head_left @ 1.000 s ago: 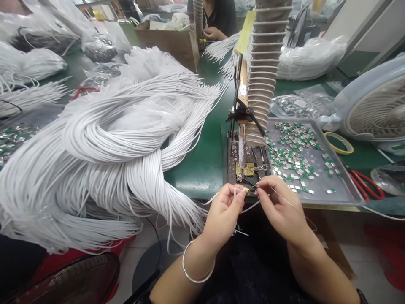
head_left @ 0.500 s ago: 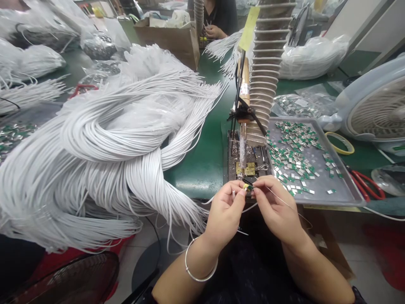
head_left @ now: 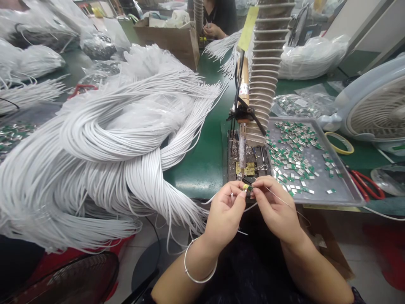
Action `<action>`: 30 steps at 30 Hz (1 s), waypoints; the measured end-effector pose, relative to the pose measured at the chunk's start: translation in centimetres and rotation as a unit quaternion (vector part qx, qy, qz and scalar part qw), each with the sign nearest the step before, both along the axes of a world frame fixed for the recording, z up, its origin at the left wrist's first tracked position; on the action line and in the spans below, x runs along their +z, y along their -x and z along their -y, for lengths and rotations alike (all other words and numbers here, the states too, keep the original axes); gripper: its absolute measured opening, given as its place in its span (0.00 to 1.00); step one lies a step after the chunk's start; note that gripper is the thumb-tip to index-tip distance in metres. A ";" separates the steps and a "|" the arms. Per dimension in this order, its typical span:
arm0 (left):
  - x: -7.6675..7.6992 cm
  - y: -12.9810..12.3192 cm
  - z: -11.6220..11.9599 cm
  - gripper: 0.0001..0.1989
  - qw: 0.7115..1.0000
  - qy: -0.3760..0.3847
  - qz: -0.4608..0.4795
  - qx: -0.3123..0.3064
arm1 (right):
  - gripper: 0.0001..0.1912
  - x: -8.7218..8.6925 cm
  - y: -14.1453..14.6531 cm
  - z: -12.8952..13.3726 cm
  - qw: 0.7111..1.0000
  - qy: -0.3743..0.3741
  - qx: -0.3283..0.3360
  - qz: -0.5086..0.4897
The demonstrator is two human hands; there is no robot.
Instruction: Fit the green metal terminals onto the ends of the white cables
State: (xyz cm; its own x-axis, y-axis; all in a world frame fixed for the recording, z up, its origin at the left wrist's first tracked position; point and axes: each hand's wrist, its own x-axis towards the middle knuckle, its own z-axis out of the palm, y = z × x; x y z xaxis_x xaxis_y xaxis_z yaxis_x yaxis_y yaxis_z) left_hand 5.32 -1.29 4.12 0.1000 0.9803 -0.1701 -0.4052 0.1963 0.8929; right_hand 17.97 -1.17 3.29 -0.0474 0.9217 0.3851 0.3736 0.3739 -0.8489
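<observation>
Brought closer together since the earlier frame, the left hand (head_left: 224,215) and right hand (head_left: 278,209) are now joined at the fingertips, low in the centre of the frame. A small green-and-gold component (head_left: 247,187) is pinched between them, just off the near edge of the green workbench (head_left: 196,179). Both hands are closed in a fine pinch, and a thin white wire (head_left: 286,202) is trailed from the right hand toward the lower right. A metal bangle (head_left: 193,278) is worn on the left wrist.

Across the left of the frame, a huge sheaf of white cables (head_left: 104,139) is heaped, with bagged bundles (head_left: 38,61) at the upper left. A co-worker's hand (head_left: 213,30) is seen at top centre, beyond a cardboard box (head_left: 167,42). Just ahead of the hands, a soldering iron (head_left: 242,145) is held upright in a stand, beside a ribbed column (head_left: 264,71). To the right, green-and-silver metal tabs (head_left: 294,156) are scattered over a metal tray (head_left: 348,188), with red-handled scissors (head_left: 368,184) and a fan (head_left: 376,105) at the far right
</observation>
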 end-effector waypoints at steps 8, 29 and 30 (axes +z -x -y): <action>-0.1 0.1 0.1 0.09 1.000 0.008 -0.006 0.000 | 0.06 -0.1 0.1 -0.1 1.000 -0.001 -0.010 0.008; 0.4 -0.2 -0.9 0.09 0.996 0.077 0.040 0.030 | 0.16 -2.0 0.3 0.3 0.973 -0.220 -0.045 0.058; 0.4 -0.2 -0.9 0.09 0.996 0.076 0.042 0.029 | 0.17 -1.9 0.3 0.3 0.971 -0.224 -0.044 0.066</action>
